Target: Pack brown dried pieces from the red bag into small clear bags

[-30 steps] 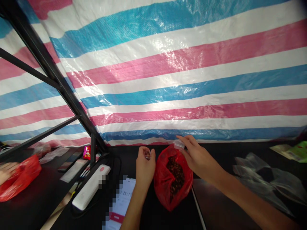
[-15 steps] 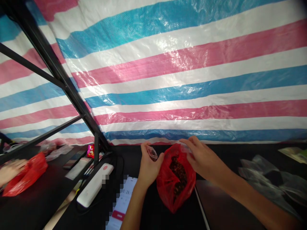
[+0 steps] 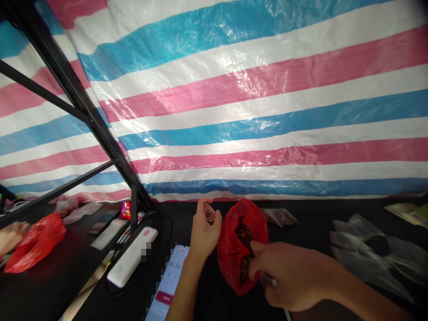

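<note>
A red plastic bag (image 3: 230,272) stands on the black table with its mouth spread, showing dark brown, crumbly bits (image 3: 244,234) inside. To its left, my left hand (image 3: 205,232) is curled around a small clear plastic piece (image 3: 210,214) with a round opening, perhaps a bag's mouth or a cup. My right hand (image 3: 284,272) is at the red bag's right edge, fingers bent and the tips over the dark bits. Something clear and shiny shows under those fingers; its kind is unclear. Behind the red bag lies a small clear bag (image 3: 280,217) with brownish contents.
Clear plastic bags (image 3: 371,249) lie at the right. A lit phone (image 3: 170,276) and a white power strip (image 3: 132,256) with cables are on the left. Beyond the black metal frame (image 3: 134,207), another person's hand (image 3: 11,238) touches a red bag (image 3: 40,243). Striped sheeting hangs behind.
My right hand has left the small clear bag behind the red bag and come down nearer to the red bag's mouth. My left hand keeps its grip, shifted slightly left.
</note>
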`<state>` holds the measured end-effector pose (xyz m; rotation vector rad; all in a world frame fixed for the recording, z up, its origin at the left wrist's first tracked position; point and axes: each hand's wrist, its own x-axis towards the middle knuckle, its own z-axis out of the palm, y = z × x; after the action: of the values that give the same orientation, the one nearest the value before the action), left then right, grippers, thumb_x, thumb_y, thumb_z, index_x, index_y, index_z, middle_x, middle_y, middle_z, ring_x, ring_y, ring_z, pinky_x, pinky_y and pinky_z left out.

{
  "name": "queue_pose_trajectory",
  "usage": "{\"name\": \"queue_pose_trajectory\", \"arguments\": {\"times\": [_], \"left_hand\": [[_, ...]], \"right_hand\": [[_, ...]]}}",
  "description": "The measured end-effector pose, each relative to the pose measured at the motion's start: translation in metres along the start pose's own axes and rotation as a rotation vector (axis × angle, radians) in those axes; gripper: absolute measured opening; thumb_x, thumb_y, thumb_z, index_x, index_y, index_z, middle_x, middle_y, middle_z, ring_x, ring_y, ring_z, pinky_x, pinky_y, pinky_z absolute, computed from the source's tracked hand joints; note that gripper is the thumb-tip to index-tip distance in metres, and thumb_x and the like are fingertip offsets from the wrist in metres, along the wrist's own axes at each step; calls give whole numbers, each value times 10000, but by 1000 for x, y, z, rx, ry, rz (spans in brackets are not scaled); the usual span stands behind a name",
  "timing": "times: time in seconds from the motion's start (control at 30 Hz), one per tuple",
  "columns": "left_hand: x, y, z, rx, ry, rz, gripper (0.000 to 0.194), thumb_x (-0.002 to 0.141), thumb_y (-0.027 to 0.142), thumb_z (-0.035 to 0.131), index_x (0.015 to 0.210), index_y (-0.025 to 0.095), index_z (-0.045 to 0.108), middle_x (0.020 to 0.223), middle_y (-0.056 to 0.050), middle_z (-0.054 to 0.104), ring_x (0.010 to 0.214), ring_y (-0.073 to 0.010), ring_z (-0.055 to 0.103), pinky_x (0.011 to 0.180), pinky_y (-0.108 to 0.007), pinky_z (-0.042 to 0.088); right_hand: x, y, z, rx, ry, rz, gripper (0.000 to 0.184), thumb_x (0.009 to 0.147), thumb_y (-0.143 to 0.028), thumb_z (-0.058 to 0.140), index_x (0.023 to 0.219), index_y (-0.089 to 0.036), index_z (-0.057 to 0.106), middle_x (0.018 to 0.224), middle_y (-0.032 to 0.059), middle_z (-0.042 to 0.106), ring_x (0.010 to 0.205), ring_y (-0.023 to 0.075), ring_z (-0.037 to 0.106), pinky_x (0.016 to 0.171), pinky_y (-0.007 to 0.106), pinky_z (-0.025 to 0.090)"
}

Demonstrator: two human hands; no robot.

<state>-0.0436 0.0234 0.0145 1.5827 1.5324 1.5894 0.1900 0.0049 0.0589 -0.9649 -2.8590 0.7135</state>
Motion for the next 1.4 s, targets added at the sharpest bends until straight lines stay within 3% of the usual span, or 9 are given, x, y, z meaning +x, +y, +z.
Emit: {"name": "queue_pose_trajectory", "arguments": {"times": [0.1, 0.27, 0.37, 0.47, 0.6, 0.87, 0.97, 1.23, 1.4], "left_hand": [[-1, -1, 0, 9, -4, 1, 249, 909, 240, 627, 1137, 225, 529, 709, 82, 444, 619, -120, 475, 602, -220, 377], [0, 1, -2, 40, -53, 16, 185, 914, 234, 614, 1089, 221, 558, 700, 74, 448, 629, -122, 469, 609, -222, 369], [-4, 6, -5, 23, -133, 37, 155, 917, 233, 611, 1070, 224, 582, 700, 70, 438, 618, -119, 443, 583, -219, 347], [-9, 13, -7, 17, -239, 95, 98, 922, 221, 603, 1018, 220, 622, 699, 58, 451, 607, -116, 442, 573, -226, 338], [-14, 17, -8, 41, -249, 173, 75, 914, 185, 599, 966, 212, 644, 701, 40, 488, 613, -121, 471, 598, -244, 358], [-15, 16, -9, 143, -84, 342, 89, 907, 143, 578, 910, 222, 620, 751, 16, 532, 637, -139, 509, 622, -266, 383], [-14, 17, -9, 214, -94, 369, 105, 910, 134, 568, 916, 227, 614, 771, 7, 564, 642, -146, 534, 630, -272, 392], [-10, 17, -4, 449, -300, 225, 152, 925, 175, 566, 1021, 248, 656, 981, -16, 713, 801, -178, 663, 763, -291, 460], [-11, 21, -2, 407, -369, 139, 154, 926, 188, 566, 1001, 258, 681, 867, 11, 711, 770, -168, 659, 720, -270, 434]], "right_hand": [[-4, -9, 0, -19, -134, 54, 408, 619, -199, 676, 1012, -278, 752, 976, 41, 760, 757, 264, 732, 518, 282, 344], [-10, -19, -5, -80, -126, 51, 615, 624, -190, 679, 1225, -315, 704, 1057, 54, 789, 802, 296, 749, 521, 299, 331], [-4, -17, 0, -115, -88, 54, 501, 640, -186, 657, 1124, -269, 757, 1037, 90, 774, 725, 279, 735, 494, 299, 293], [7, -11, 11, -141, -17, -29, 244, 640, -150, 635, 847, -210, 748, 987, 94, 719, 676, 239, 705, 507, 293, 269], [20, 1, 16, -135, 65, -90, 135, 627, -141, 641, 754, -187, 656, 926, 48, 648, 638, 169, 618, 527, 281, 275], [30, 14, -14, 10, 437, -17, 254, 820, -123, 595, 1036, -223, 682, 1067, 35, 575, 807, 167, 629, 726, 291, 457], [31, 18, -16, 16, 470, 10, 255, 843, -119, 587, 1049, -229, 689, 1091, 41, 587, 802, 167, 643, 749, 298, 478], [24, 36, -20, -37, 363, 111, 173, 885, -169, 601, 999, -225, 718, 1113, 60, 640, 795, 179, 669, 773, 319, 513], [21, 41, -33, -13, 514, -96, 230, 978, -210, 570, 1160, -270, 697, 1193, 68, 656, 1107, 245, 647, 983, 371, 494]]}}
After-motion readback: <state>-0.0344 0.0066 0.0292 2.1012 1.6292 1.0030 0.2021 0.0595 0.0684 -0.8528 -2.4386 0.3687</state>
